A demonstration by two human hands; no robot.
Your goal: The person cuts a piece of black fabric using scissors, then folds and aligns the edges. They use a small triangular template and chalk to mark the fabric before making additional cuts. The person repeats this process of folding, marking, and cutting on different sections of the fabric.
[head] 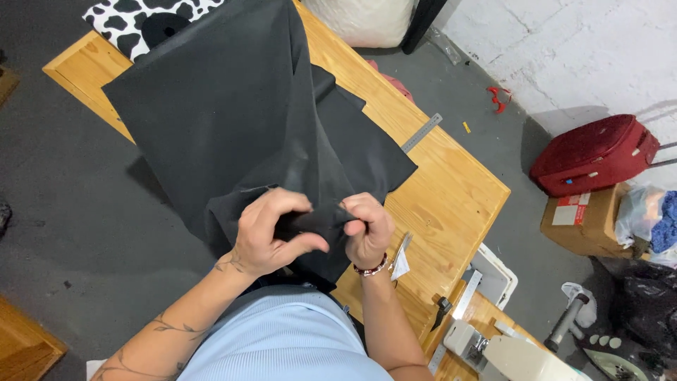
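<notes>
Table: a long wooden table [451,190] runs from 10 o'clock down to 4 o'clock, its pale planks bare along the right edge.
Floor: dark grey floor [63,233] fills the left side, from 7 to 10 o'clock.
Wall: a white painted brick wall [585,49] stands at 2 o'clock.
Room: a red suitcase [592,155] lies against the wall at 3 o'clock, with a cardboard box [582,222] just below it; a white sewing machine [508,353] sits at 5 o'clock.
On the table: a steel ruler [422,132] lies at 1 o'clock beside the cloth's edge; a cow-print cloth [134,17] shows at 11 o'clock, partly under the black cloth.
Black fabric: a large sheet of black fabric [226,113] covers the table from 11 o'clock to the centre and hangs over the near edge, bunching at the hands.
Left hand: the left hand [271,233], just below centre, is curled nearly closed, with the fingers and thumb pinching a fold of the black fabric.
Right hand: the right hand [368,229], just beside the left at 5 o'clock, is closed into a fist on the same fold; a beaded bracelet [370,269] circles its wrist.
Gap: the two hands are near each other, the fold pulled between them.
</notes>
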